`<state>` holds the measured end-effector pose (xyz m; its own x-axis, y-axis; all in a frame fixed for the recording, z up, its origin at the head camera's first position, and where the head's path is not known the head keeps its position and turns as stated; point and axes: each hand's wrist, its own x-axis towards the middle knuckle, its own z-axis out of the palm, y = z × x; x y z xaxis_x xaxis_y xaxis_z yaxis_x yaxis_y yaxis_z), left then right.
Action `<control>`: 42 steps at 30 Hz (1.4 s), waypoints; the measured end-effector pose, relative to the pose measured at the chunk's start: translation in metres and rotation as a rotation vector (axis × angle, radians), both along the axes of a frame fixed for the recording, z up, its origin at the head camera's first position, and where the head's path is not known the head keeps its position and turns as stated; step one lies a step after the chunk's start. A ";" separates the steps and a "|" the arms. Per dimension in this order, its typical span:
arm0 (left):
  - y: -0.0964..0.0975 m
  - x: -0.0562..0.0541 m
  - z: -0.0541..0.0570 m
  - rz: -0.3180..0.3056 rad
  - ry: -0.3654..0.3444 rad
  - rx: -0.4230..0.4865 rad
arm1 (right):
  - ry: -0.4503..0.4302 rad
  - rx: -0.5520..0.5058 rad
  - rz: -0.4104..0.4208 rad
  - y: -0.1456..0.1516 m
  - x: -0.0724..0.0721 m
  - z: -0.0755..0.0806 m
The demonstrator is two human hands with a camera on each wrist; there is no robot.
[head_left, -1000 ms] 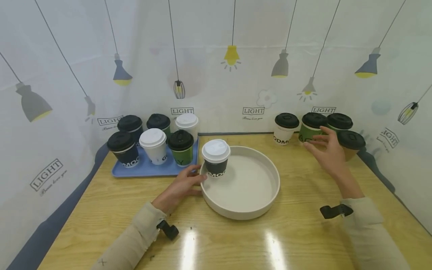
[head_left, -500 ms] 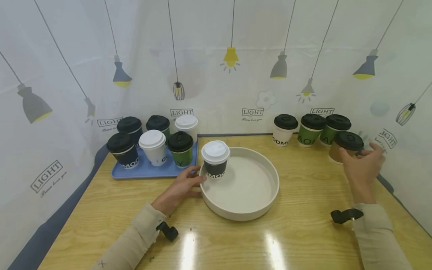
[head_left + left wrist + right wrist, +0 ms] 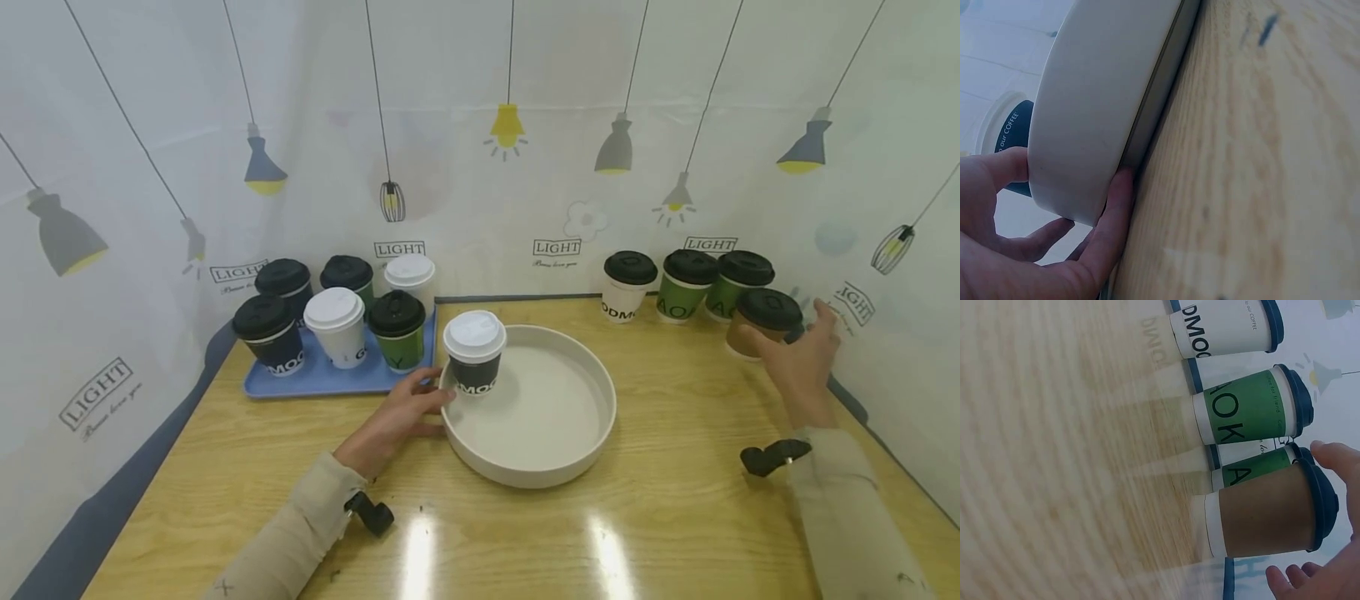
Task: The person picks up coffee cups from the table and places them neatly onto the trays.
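Right hand (image 3: 802, 362) is hovering at the brown paper cup with black plastic lid (image 3: 738, 340), thumb and fingers standing apart on either side of it; whether any skin is touching, can't tell. Cup is standing upright on the pale wood table (image 3: 652, 517), just ahead and left of that palm.

Left hand (image 3: 393, 421) is pinching the near-left wall of the round off-white tray (image 3: 536, 417), thumb at the rim, a finger tucked under the base. Beyond its fingertips, inside the tray, a dark paper cup with white lid (image 3: 476, 372) is standing upright by the wall. Ahead and left of the same hand, a flat blue rectangular tray (image 3: 326, 386) is holding six lidded cups.

Step in hand looks like lining up a grasp on the brown cup, not yet secured. Next move probably calls for closing thumb and fingers round the body, then lifting straight up: a green paper cup with black lid (image 3: 722, 298) is sitting close behind and could get knocked. Round tray, left of the right hand, seems the likely destination; left hand should be steadying it.
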<state>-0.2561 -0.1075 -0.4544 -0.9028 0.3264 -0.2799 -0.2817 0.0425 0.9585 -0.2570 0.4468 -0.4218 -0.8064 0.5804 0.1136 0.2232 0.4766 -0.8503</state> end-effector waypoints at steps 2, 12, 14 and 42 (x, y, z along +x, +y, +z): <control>0.000 0.000 0.001 0.001 0.002 0.000 | 0.011 0.023 0.019 0.002 -0.005 0.000; 0.000 0.000 0.002 -0.001 -0.009 -0.006 | 0.019 0.075 0.050 0.012 -0.023 -0.003; 0.000 0.000 0.003 -0.002 -0.012 -0.005 | 0.023 0.089 0.061 0.014 -0.025 -0.004; -0.002 0.000 0.000 -0.008 0.010 -0.018 | -0.042 0.171 0.117 0.023 -0.030 -0.008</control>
